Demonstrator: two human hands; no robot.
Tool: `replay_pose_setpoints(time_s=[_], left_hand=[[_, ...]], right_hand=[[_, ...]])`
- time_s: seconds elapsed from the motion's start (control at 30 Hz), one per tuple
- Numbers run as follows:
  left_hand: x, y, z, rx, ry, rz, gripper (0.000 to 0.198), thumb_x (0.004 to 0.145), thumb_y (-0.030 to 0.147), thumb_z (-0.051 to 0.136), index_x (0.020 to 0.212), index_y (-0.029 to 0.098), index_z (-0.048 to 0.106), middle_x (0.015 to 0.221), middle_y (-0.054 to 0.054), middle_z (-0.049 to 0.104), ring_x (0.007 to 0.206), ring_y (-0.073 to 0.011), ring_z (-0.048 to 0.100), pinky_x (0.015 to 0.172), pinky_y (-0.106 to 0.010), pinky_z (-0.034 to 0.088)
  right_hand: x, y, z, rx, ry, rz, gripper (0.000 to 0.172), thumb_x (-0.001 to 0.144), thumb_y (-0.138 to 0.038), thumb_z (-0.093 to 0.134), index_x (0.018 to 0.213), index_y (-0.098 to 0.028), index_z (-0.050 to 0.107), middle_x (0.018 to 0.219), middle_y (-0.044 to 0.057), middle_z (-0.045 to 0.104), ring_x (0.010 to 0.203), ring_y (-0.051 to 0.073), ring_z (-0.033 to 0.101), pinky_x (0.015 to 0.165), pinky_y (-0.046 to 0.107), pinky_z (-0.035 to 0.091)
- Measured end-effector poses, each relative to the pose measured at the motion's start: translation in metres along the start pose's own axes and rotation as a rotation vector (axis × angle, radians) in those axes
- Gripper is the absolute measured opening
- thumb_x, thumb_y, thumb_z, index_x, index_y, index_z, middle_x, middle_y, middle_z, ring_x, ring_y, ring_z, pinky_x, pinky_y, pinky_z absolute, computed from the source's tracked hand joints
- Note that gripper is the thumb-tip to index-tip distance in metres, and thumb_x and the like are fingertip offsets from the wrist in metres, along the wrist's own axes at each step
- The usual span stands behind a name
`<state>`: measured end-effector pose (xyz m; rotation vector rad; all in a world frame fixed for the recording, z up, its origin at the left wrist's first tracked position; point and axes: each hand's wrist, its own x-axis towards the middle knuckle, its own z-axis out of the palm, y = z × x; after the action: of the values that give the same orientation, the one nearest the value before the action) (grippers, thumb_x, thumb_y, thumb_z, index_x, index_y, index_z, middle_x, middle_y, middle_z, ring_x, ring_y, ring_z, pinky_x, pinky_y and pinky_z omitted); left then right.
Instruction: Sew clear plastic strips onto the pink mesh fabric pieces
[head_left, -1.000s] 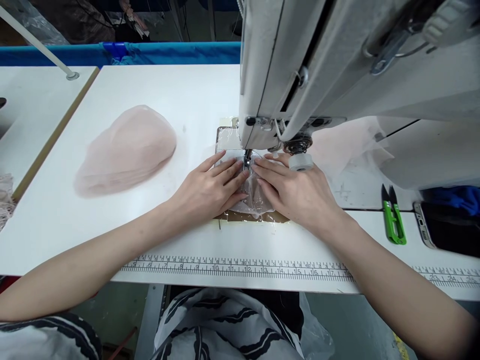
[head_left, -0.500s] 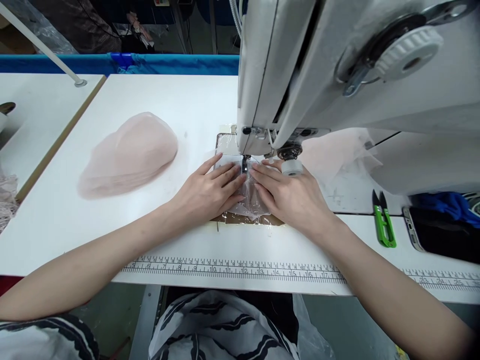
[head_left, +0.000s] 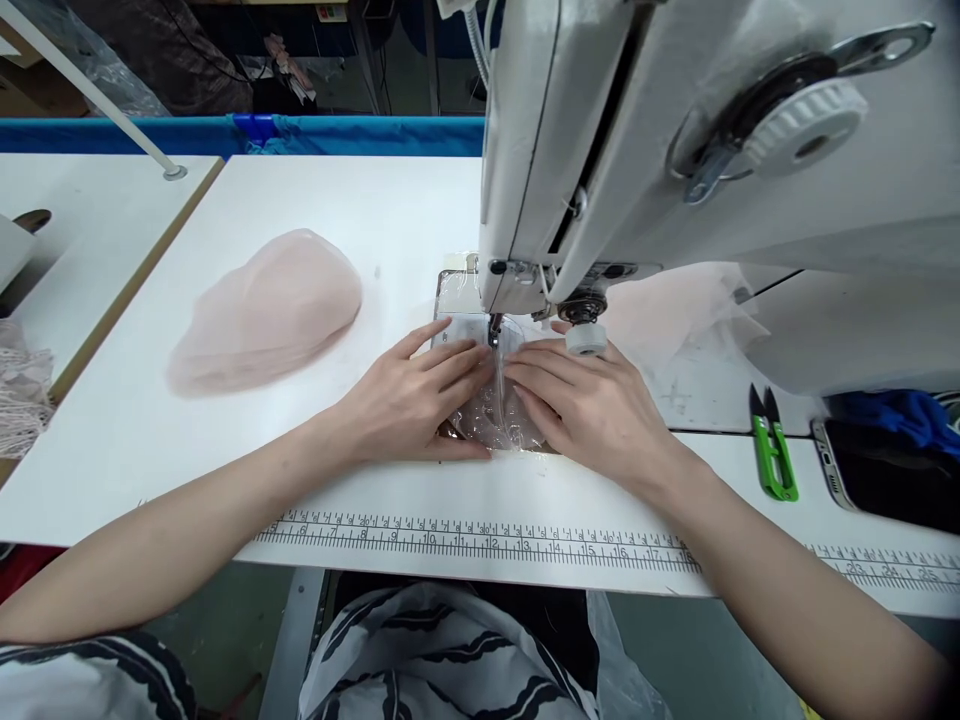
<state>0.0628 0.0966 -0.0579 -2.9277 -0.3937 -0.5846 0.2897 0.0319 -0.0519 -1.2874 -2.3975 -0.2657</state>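
A small piece of sheer pink fabric (head_left: 501, 412) lies under the needle (head_left: 495, 333) of a white sewing machine (head_left: 675, 150). My left hand (head_left: 409, 395) lies flat on the fabric's left side, fingers stretched toward the needle. On the fabric's right side rests my right hand (head_left: 592, 405), also flat with its fingers apart, just below the presser foot. Both hands press the fabric against the machine bed.
A stack of pink mesh pieces (head_left: 266, 310) lies on the white table (head_left: 150, 430) to the left. More pink fabric (head_left: 675, 305) sits behind the machine. Green thread snips (head_left: 772, 450) and a phone (head_left: 885, 475) lie at right. A printed ruler (head_left: 480, 540) runs along the front edge.
Both hands have slid slightly toward me with the fabric, and the fabric between them has bunched a little. The view has shifted a little.
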Motion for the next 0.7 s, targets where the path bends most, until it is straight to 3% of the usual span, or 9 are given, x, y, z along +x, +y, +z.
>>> replay_pose_setpoints(time_s=[0.07,0.13,0.23,0.33,0.47,0.57,0.7], left_hand=[[-0.001,0.001,-0.001,0.011,0.040,0.029,0.053,0.093,0.055,0.054,0.119,0.010,0.067,0.123,-0.013,0.069,0.113,-0.0246,0.067,0.110,-0.046,0.047],[-0.002,0.002,0.000,0.026,0.077,0.046,0.043,0.094,0.049,0.056,0.114,0.013,0.068,0.118,-0.010,0.072,0.110,-0.0223,0.069,0.108,-0.042,0.050],[-0.001,0.003,-0.001,0.015,0.085,0.058,0.055,0.092,0.057,0.055,0.116,0.010,0.067,0.116,-0.013,0.073,0.109,-0.0251,0.070,0.106,-0.044,0.051],[-0.001,0.003,-0.003,0.000,0.066,0.072,0.068,0.089,0.066,0.052,0.117,0.006,0.066,0.117,-0.017,0.071,0.109,-0.0280,0.069,0.105,-0.047,0.052],[-0.002,0.003,0.000,0.093,0.091,0.099,0.039,0.096,0.041,0.055,0.113,0.009,0.068,0.115,-0.013,0.073,0.108,-0.0236,0.070,0.104,-0.043,0.054],[-0.003,0.004,0.002,0.151,0.097,0.116,0.023,0.095,0.017,0.055,0.112,0.009,0.068,0.117,-0.011,0.072,0.110,-0.0218,0.070,0.103,-0.040,0.055],[-0.004,0.007,0.001,0.136,0.023,0.106,0.032,0.097,0.015,0.046,0.121,0.004,0.064,0.127,-0.016,0.066,0.118,-0.0255,0.065,0.103,-0.041,0.055]], right_hand=[[0.000,0.000,-0.006,0.080,-0.030,-0.018,0.026,0.097,-0.032,0.052,0.103,-0.016,0.072,0.106,0.006,0.076,0.091,0.020,0.070,0.097,0.040,0.046],[0.000,0.001,-0.011,0.138,-0.081,-0.056,0.046,0.094,-0.055,0.053,0.108,-0.014,0.071,0.110,0.009,0.074,0.095,0.023,0.069,0.097,0.042,0.046],[0.001,0.001,-0.015,0.132,-0.178,-0.078,0.072,0.084,-0.070,0.056,0.122,-0.010,0.064,0.122,0.014,0.069,0.107,0.030,0.065,0.100,0.047,0.043],[0.001,-0.001,-0.015,0.069,-0.195,-0.073,0.059,0.085,-0.054,0.063,0.122,-0.008,0.064,0.121,0.014,0.069,0.106,0.030,0.065,0.101,0.046,0.042],[0.001,-0.004,-0.012,0.006,-0.129,-0.161,0.022,0.093,-0.027,0.055,0.106,-0.017,0.070,0.113,0.006,0.074,0.102,0.022,0.067,0.097,0.041,0.045],[0.001,-0.004,-0.010,-0.019,-0.036,-0.206,0.020,0.094,-0.013,0.053,0.097,-0.020,0.072,0.106,0.001,0.076,0.102,0.018,0.068,0.087,0.036,0.050],[0.002,-0.004,-0.009,0.068,0.032,-0.236,0.018,0.092,-0.012,0.057,0.093,-0.019,0.073,0.096,0.001,0.078,0.097,0.018,0.071,0.088,0.037,0.055]])
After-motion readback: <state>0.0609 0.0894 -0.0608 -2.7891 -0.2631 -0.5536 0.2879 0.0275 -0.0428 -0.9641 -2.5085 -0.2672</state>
